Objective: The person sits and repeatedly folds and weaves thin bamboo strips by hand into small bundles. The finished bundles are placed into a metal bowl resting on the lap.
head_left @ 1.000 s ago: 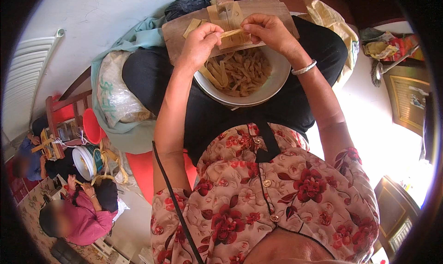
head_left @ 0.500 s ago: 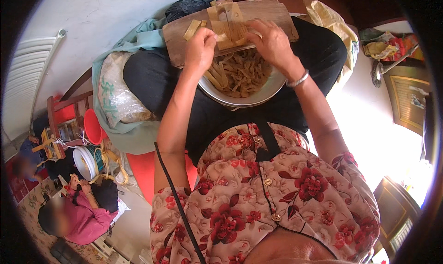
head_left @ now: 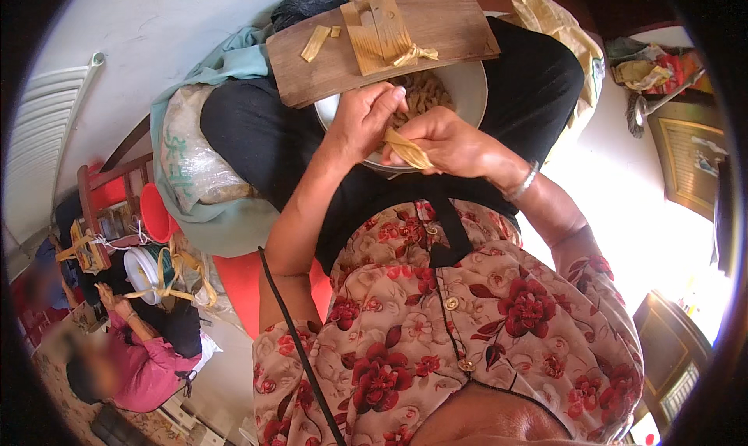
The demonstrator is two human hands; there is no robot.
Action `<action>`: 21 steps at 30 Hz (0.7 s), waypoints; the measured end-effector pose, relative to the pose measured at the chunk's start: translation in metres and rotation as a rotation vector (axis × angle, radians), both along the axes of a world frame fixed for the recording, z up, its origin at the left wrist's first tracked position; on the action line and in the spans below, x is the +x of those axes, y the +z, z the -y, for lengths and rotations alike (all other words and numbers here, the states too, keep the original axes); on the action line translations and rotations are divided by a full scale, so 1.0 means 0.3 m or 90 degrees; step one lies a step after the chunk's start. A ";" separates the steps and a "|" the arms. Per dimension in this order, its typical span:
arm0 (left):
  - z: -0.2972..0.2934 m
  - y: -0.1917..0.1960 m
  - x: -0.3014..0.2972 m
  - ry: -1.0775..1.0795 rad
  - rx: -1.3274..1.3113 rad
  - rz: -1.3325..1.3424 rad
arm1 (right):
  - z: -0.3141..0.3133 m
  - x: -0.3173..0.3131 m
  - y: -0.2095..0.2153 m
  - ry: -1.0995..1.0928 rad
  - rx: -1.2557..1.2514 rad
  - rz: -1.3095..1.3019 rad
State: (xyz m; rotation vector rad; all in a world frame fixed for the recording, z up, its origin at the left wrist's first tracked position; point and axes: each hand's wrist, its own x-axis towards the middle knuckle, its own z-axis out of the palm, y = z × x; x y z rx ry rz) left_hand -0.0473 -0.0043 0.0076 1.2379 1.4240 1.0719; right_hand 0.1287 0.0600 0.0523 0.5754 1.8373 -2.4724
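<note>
Both hands are over a white bowl (head_left: 477,95) in my lap, which holds several curled tan pieces (head_left: 425,95). Closed around a yellowish strip (head_left: 407,148) are my left hand (head_left: 362,120) and my right hand (head_left: 448,144). The strip's folded end sticks out below the right fingers; much of it is hidden by them. Across my knees, beyond the bowl, lies a wooden board (head_left: 452,25). It carries a ridged wooden block (head_left: 378,33) with a slit. A small twisted yellowish piece (head_left: 415,54) rests at the block's near edge.
Two flat tan scraps (head_left: 315,43) lie on the board's left part. A plastic bag (head_left: 199,150) is beside my left knee, a brown paper sack (head_left: 557,49) behind the right. At the lower left, a person in pink (head_left: 148,368) sits near a red bucket (head_left: 158,212).
My hands have come off the block and down toward me, over the bowl, with the strip. A twisted piece now shows at the block's edge. The person in pink has shifted their hands.
</note>
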 end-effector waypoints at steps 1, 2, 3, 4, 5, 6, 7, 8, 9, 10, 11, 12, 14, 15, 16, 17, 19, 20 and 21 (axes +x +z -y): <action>0.023 0.014 0.024 0.015 0.024 0.081 | 0.023 0.016 0.022 -0.051 -0.100 -0.072; 0.042 0.035 0.059 0.031 0.048 0.163 | 0.033 0.026 0.033 -0.103 -0.200 -0.144; 0.059 0.052 0.105 0.061 0.130 0.244 | 0.029 0.026 0.032 -0.168 -0.168 -0.235; 0.077 0.063 0.133 0.084 0.095 0.309 | 0.029 0.012 0.030 -0.254 -0.065 -0.205; 0.085 0.086 0.151 0.074 0.092 0.304 | 0.029 -0.004 0.026 -0.336 0.038 -0.158; 0.084 0.105 0.167 0.064 0.088 0.299 | 0.013 -0.020 -0.018 -0.389 0.132 -0.106; 0.068 0.085 0.178 0.053 0.080 0.335 | 0.003 -0.024 -0.075 -0.401 0.279 -0.133; 0.060 0.058 0.177 0.064 0.055 0.374 | 0.006 -0.027 -0.069 -0.402 0.464 -0.042; 0.055 0.029 0.176 0.074 0.029 0.413 | -0.001 -0.022 -0.079 -0.390 0.587 -0.015; 0.053 0.010 0.178 0.082 0.002 0.456 | -0.007 -0.015 -0.099 -0.377 0.709 0.020; 0.055 0.002 0.175 0.080 -0.010 0.499 | -0.012 -0.012 -0.118 -0.393 0.764 0.014; 0.059 -0.011 0.171 0.079 -0.034 0.476 | -0.017 -0.009 -0.138 -0.408 0.819 0.008; 0.063 -0.054 0.156 0.077 -0.074 0.426 | -0.036 -0.001 -0.151 -0.412 0.893 0.008; 0.071 -0.095 0.144 0.063 -0.037 0.318 | -0.044 0.009 -0.153 -0.401 0.910 0.014; 0.072 -0.089 0.133 0.063 0.016 0.065 | -0.049 0.024 -0.157 -0.391 0.927 0.028; 0.078 -0.076 0.121 0.062 0.072 -0.189 | -0.045 0.036 -0.184 -0.364 0.876 0.070; 0.081 -0.054 0.131 0.075 0.182 -0.475 | -0.027 0.046 -0.225 -0.297 0.560 0.126; 0.081 -0.055 0.136 0.081 0.203 -0.479 | -0.018 0.050 -0.253 -0.261 0.404 0.145; 0.081 -0.061 0.141 0.089 0.224 -0.484 | -0.021 0.059 -0.314 -0.226 0.232 0.078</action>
